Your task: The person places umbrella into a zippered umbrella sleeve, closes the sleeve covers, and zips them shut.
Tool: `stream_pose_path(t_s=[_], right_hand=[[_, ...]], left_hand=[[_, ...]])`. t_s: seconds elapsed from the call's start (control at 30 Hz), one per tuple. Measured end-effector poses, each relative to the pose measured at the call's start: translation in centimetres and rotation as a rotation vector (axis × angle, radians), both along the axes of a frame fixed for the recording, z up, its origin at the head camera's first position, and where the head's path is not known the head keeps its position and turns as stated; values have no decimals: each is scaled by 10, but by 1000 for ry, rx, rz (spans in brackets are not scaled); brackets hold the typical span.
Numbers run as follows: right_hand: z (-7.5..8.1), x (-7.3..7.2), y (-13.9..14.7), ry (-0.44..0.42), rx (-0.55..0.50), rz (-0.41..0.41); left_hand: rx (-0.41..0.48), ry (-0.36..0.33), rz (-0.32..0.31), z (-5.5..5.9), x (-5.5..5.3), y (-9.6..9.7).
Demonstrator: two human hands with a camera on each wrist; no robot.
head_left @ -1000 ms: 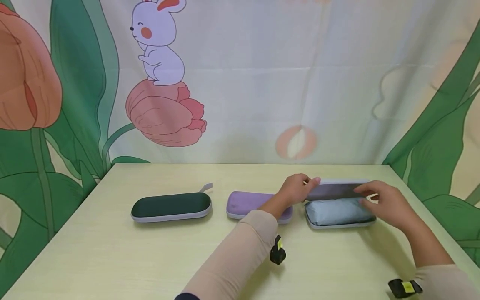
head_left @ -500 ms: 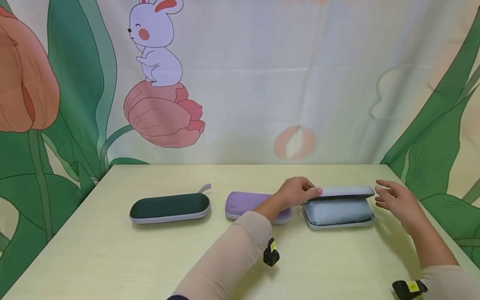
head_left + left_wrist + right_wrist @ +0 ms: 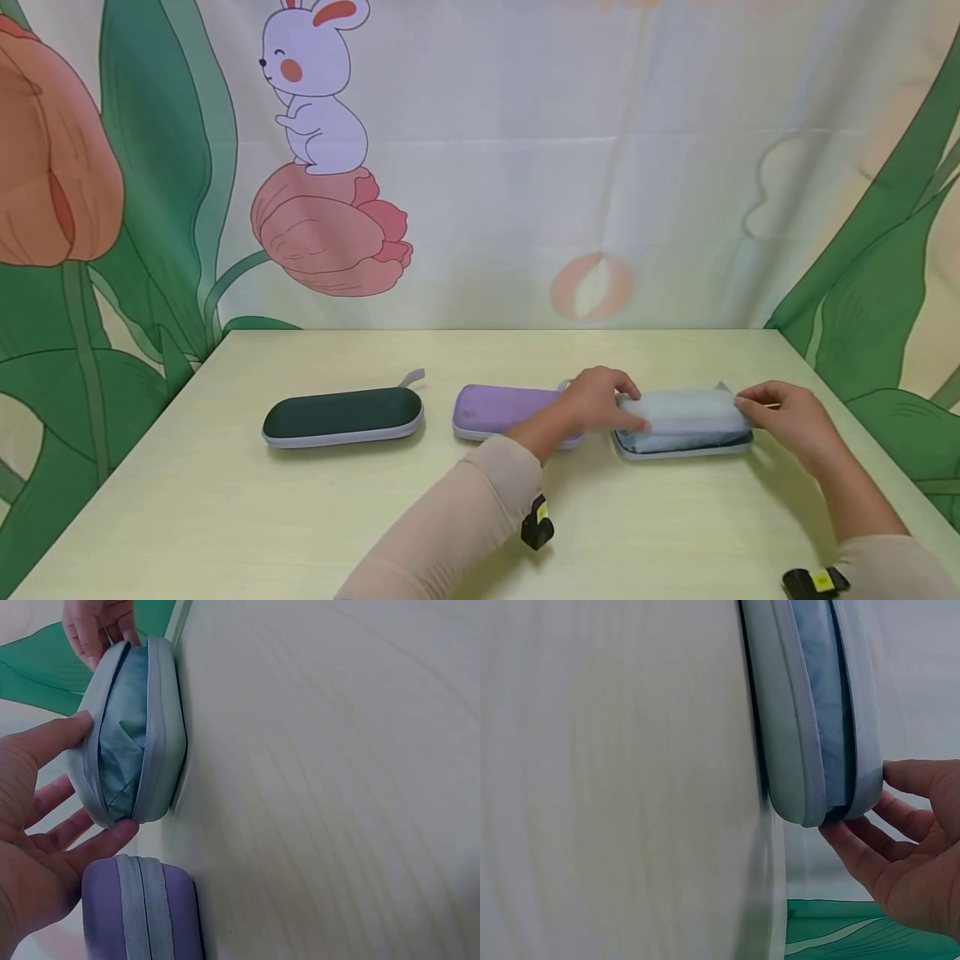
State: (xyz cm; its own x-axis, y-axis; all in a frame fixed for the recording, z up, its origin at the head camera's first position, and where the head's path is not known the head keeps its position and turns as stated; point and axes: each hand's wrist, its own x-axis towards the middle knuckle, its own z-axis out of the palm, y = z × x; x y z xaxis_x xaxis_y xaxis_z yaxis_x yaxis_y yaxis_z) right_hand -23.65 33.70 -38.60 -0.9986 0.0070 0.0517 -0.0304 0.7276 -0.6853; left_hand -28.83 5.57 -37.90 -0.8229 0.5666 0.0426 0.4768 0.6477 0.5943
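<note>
Pale blue oblong zip case (image 3: 682,421) lies partly open on the pale table (image 3: 225,525), its lid (image 3: 678,404) held at either end by half-curled fingers of the left hand (image 3: 594,402) and right hand (image 3: 787,415), and the bulging blue fabric (image 3: 124,742) inside could jam the zip (image 3: 155,727) if left untucked.

From above, the head view faces the pale wood-grained tabletop's far edge (image 3: 495,335); closer wrist views share the light-blue, zippered oblong case (image 3: 686,412).

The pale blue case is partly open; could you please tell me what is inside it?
Creased blue fabric shows in the gap under the lid; its top and anything beneath it are covered.
</note>
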Motion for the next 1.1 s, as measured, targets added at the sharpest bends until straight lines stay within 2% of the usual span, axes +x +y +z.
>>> stream_pose_path(t_s=[0.13, 0.33, 0.67, 0.9, 1.03, 1.1], right_hand=[[-1, 0, -2, 13, 51, 21], [1, -2, -4, 7, 103, 53], [2, -1, -3, -19, 124, 81], [4, -1, -1, -56, 124, 91], [7, 0, 0, -73, 126, 104], [9, 0, -1, -84, 121, 109]], left_hand=[[-38, 57, -1, 0, 5, 0], [-99, 183, -47, 1, 15, -1], [-135, 281, -61, -8, 28, -1], [-155, 293, -61, -12, 30, 1], [-166, 301, -95, -9, 27, 0], [-149, 282, -110, -7, 23, -1]])
